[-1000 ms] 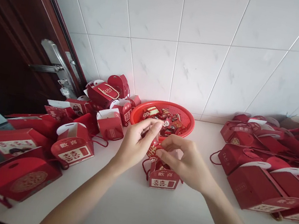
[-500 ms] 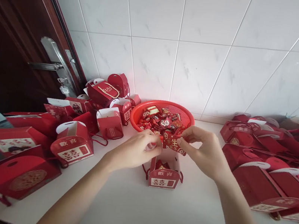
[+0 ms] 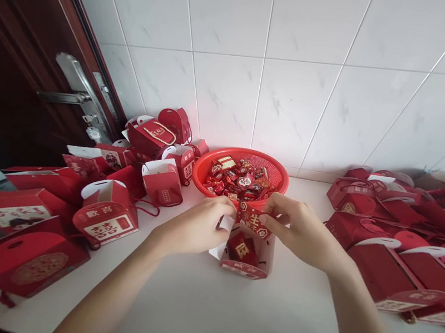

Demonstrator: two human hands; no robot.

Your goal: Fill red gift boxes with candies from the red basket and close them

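My right hand [image 3: 300, 232] is closed, pinching a red packet [image 3: 251, 220] with gold lettering at its right edge. The packet hangs over the far side of a red gift box [image 3: 246, 271] on the table. My left hand [image 3: 196, 224] is closed at the box's far left, with a white-lined flap between thumb and fingers. Its fingertips also come up against the packet's left edge. The box top is open and faces me, and a dark red wrapped piece [image 3: 242, 248] with gold marking lies inside. Cord handles on the box are partly hidden.
Behind the box, a red plastic basket [image 3: 200, 171] holds many wrapped sweets. Several red gift boxes [image 3: 107, 213] stand on the left of the white table [image 3: 198, 320], with more boxes [image 3: 393, 278] at right. A tiled wall [image 3: 220, 98] and a dark door [image 3: 9, 43] bound the space.
The box has tipped so its opening faces me more and its front shows less. The packet has moved slightly left and down with my right hand.
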